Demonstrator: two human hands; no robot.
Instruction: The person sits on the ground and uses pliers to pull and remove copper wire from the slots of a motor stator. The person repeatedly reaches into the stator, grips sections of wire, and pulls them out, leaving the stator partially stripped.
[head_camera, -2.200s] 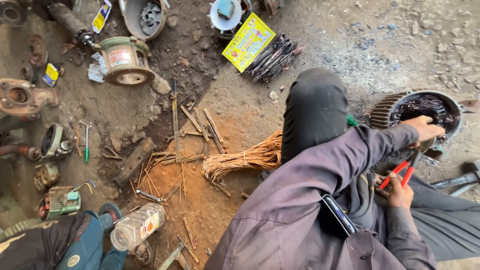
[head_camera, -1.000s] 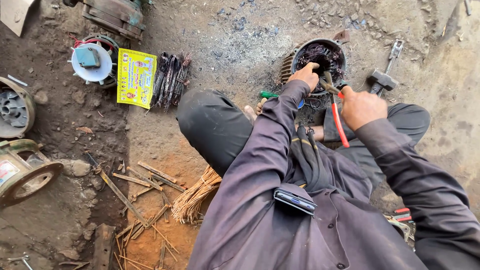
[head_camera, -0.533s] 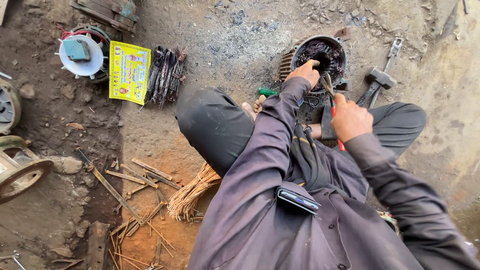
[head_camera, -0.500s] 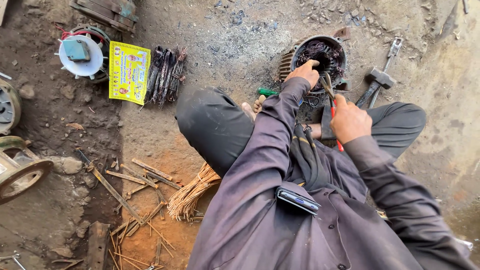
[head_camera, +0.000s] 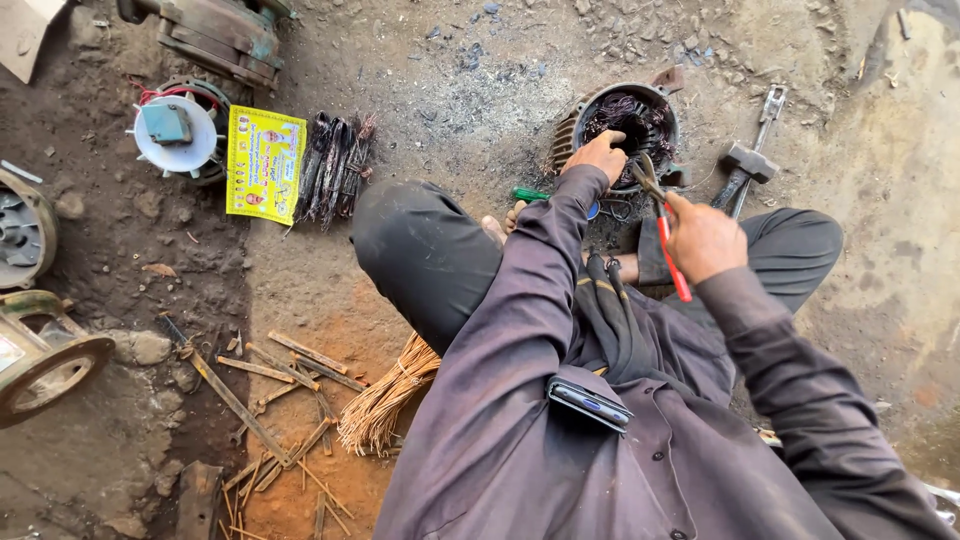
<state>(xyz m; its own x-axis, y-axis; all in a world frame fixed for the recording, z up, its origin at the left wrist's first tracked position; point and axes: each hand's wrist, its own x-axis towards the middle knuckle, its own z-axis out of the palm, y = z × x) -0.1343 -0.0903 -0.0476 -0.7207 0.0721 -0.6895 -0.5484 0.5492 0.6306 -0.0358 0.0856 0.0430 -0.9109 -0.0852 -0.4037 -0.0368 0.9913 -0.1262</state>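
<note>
The left hand (head_camera: 598, 156) rests, fingers curled, on the near rim of the motor shell (head_camera: 622, 135), which lies on the ground just ahead of the crossed legs; it seems to steady the shell more than grip it. The right hand (head_camera: 703, 236) is closed around the red handles of a pair of pliers (head_camera: 660, 215); the plier nose points up and away from that hand, reaching the shell's rim close beside the left hand, where dark wire coils (head_camera: 640, 118) fill the bore. As I judge it, the step in hand is pulling or cutting the old winding out of the shell; the next move would call for the nose to bite a strand while the left hand holds the shell firm; whether the nose already holds wire is too small to tell. Beyond the right hand lies a hammer (head_camera: 745, 165); near the left wrist, a green-handled screwdriver (head_camera: 535, 195); far off to the left hand's side, a yellow packet (head_camera: 263, 165) and a bundle of copper wire (head_camera: 385, 405).
</note>
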